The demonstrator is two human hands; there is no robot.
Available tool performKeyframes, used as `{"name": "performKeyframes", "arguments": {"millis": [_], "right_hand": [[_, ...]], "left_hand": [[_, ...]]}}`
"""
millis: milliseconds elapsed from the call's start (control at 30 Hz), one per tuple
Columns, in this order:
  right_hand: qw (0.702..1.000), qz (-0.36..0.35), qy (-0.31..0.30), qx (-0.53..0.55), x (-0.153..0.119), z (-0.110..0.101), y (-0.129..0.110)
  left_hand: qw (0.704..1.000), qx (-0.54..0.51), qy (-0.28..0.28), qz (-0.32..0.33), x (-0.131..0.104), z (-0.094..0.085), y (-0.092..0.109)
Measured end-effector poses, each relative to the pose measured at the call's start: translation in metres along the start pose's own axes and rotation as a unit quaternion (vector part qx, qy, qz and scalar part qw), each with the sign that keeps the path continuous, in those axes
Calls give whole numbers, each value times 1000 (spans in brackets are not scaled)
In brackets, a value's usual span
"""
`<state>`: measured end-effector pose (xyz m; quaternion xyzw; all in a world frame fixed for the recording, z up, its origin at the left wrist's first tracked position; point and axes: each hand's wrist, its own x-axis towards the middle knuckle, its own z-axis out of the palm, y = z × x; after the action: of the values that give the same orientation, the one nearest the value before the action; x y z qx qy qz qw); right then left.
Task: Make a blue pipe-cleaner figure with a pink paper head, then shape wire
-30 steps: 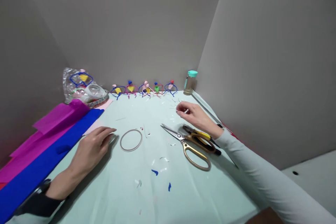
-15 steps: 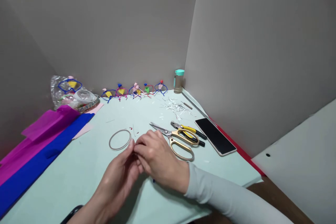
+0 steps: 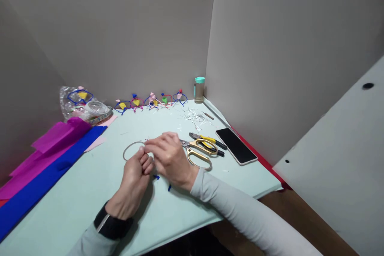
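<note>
My left hand (image 3: 132, 182) is curled closed above the table, its thumb and fingertips meeting near my right hand. With its fingers pressed together, my right hand (image 3: 169, 158) touches the left fingertips; what the two hold is too small to make out. Behind them a thin ring (image 3: 127, 149) lies on the table, partly covered by the hands. Gold-handled scissors (image 3: 199, 160) lie just right of my right hand, beside pliers with yellow and black handles (image 3: 211, 141). Small dark blue pieces (image 3: 169, 188) rest on the table below my hands.
A phone (image 3: 237, 146) lies to the right, near white scraps (image 3: 195, 118) and a bottle (image 3: 199, 90). Several figures of coloured cord (image 3: 136, 102) line the back edge. Magenta (image 3: 61, 136) and blue (image 3: 51, 178) sheets, a clear bag (image 3: 64, 94) and a tape roll (image 3: 96, 108) occupy the left.
The view has shifted a little. My left hand has curled from a more open shape into a closed one, and its dark wristband now shows. Both hands have shifted slightly, still together.
</note>
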<state>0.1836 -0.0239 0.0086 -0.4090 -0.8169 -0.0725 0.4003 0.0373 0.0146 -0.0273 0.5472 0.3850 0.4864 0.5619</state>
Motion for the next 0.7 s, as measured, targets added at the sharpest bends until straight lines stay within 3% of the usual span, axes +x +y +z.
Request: {"name": "performKeyframes", "arguments": {"millis": [100, 233, 367, 533, 700], "right_hand": [[994, 91, 49, -23, -16, -19, 35], [973, 205, 88, -54, -45, -41, 81], [961, 252, 95, -67, -67, -50, 95], [975, 214, 38, -48, -63, -46, 79], [988, 72, -135, 13, -37, -31, 51]], "left_hand": [[988, -109, 86, -73, 2, -6, 1], [965, -185, 141, -120, 8, -13, 11], [947, -235, 166, -144, 9, -22, 23], [936, -269, 173, -148, 4, -37, 38], [936, -272, 153, -161, 2, -39, 42]]}}
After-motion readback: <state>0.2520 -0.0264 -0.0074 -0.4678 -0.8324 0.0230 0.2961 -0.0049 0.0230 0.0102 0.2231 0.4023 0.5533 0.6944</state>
